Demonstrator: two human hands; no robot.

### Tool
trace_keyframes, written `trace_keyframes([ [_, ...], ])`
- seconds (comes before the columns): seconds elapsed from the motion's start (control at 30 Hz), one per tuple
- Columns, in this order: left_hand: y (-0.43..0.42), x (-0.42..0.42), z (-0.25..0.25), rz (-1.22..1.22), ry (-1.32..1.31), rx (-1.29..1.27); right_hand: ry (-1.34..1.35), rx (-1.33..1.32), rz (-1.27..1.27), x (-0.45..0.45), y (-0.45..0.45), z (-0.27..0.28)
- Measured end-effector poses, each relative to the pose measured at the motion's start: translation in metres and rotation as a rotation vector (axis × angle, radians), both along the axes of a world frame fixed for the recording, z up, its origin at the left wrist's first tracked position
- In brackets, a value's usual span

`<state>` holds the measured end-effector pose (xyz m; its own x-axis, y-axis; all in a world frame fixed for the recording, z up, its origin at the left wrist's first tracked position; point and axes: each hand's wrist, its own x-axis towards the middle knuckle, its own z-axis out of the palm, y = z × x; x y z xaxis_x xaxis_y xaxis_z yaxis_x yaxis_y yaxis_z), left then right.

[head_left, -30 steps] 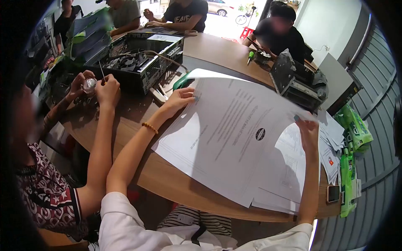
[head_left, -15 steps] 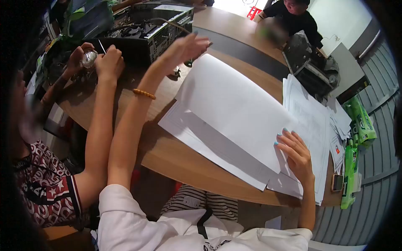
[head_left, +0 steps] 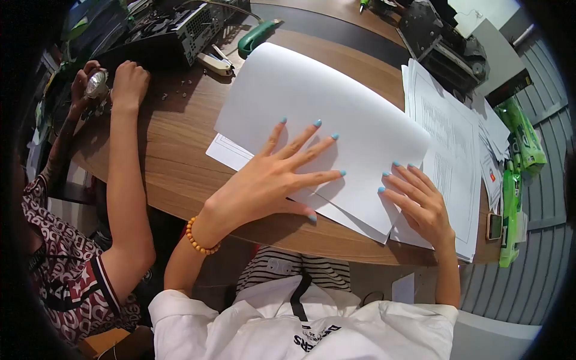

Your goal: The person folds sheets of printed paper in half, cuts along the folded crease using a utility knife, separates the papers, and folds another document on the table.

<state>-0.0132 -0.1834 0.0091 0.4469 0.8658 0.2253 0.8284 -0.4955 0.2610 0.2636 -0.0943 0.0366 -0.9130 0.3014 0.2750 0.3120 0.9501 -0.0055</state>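
Note:
My left hand (head_left: 287, 171) lies with fingers spread on a large white sheet of paper (head_left: 300, 84), which is folded over with its blank side up. A bead bracelet (head_left: 201, 240) circles that wrist. My right hand (head_left: 420, 204) rests at the sheet's lower right, fingers stretched out, by the printed papers (head_left: 444, 138). Under the fold, the edge of a lower sheet (head_left: 227, 153) shows a printed border. Beyond the far left corner of the paper lie a green-handled tool (head_left: 255, 39) and a beige-handled cutter (head_left: 215, 63).
At left, a co-worker's hands (head_left: 129, 87) work near a clear, round, shiny object (head_left: 96, 85). An opened computer case (head_left: 192, 33) stands behind. A black metal unit (head_left: 441, 51) sits at back right. A phone (head_left: 494, 227) and green packages (head_left: 510, 216) lie along the right edge.
My left hand has come down from the air beyond the paper's far left onto the folded sheet, fingers spread. My right hand stays near the lower right corner. The view has tilted.

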Motion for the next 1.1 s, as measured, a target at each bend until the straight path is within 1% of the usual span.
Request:
trace_keyframes([
  [0.1, -0.007, -0.003, -0.001, 0.041, 0.049, 0.036, 0.006, -0.002, 0.009, 0.002, -0.001, -0.004],
  [0.3, -0.014, -0.005, -0.005, 0.072, 0.009, 0.047, -0.002, -0.016, 0.016, 0.001, -0.001, -0.01],
  [0.4, -0.017, -0.005, -0.007, 0.068, 0.035, 0.06, -0.024, -0.025, 0.016, 0.001, -0.002, -0.012],
  [0.57, -0.021, -0.004, -0.012, 0.033, -0.033, 0.07, -0.031, -0.046, 0.012, 0.004, -0.005, -0.014],
  [1.1, -0.021, -0.003, -0.016, 0.05, -0.038, 0.093, -0.098, -0.014, 0.001, 0.004, -0.009, -0.01],
])
